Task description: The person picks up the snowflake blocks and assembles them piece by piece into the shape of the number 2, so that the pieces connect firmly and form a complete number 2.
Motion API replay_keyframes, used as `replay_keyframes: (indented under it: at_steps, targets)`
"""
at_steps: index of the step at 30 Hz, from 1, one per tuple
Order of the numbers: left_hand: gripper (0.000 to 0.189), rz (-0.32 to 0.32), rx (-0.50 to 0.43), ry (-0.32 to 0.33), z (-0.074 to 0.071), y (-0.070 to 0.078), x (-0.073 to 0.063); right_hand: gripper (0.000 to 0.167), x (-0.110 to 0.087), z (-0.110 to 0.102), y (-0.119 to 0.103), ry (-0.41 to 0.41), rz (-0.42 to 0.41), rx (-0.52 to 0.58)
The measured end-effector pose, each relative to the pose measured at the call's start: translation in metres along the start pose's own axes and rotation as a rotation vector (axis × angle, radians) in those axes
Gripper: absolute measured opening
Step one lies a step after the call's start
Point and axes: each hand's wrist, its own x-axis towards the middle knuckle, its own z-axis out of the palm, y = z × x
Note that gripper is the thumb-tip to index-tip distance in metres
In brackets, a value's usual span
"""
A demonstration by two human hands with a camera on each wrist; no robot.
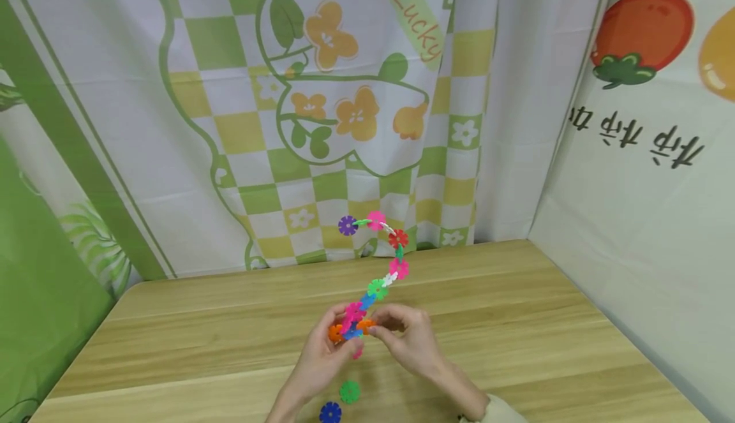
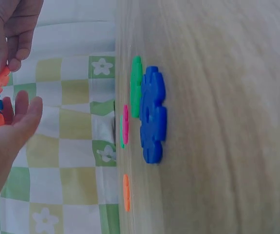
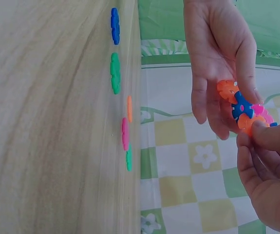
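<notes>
A curved chain of interlocking snowflake discs (image 1: 377, 289) rises above the table from between both hands, ending in a purple disc (image 1: 348, 226). My left hand (image 1: 318, 356) holds its lower end between thumb and fingers, around a blue disc (image 3: 242, 107), an orange disc (image 3: 226, 89) and pink ones. With thumb and fingertips, my right hand (image 1: 412, 340) pinches another orange disc (image 1: 365, 327), which meets the blue disc. Fingers partly hide that joint. On the table nearer the body lie a loose green disc (image 1: 349, 392) and a dark blue disc (image 1: 330, 413).
Loose pink (image 3: 125, 134), orange (image 3: 129, 108) and green (image 3: 128, 157) discs also lie on the wooden table (image 1: 517, 321). A patterned curtain (image 1: 241, 136) hangs behind the table's far edge, and a pale printed sheet (image 1: 643, 219) stands along the right side.
</notes>
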Motion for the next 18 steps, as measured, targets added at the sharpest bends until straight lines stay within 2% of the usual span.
replay_keyframes:
  at_steps: [8,12,15,18]
  targets:
    - [0.045,-0.053,-0.002,0.112,0.0030,0.0039,-0.0009,0.011,-0.0004,0.0007,-0.0005,-0.011,0.061,0.033]
    - [0.046,-0.069,-0.009,0.132,0.0014,0.0045,-0.0011,0.014,-0.0004,-0.0006,-0.0006,-0.038,0.143,0.043]
    - [0.047,-0.077,0.006,0.158,-0.0016,0.0061,-0.0004,0.015,-0.0004,-0.0037,0.0003,-0.136,0.228,0.020]
    - [0.047,-0.081,0.029,0.192,-0.0053,0.0081,0.0000,0.013,-0.0006,-0.0048,0.0044,-0.321,0.305,-0.019]
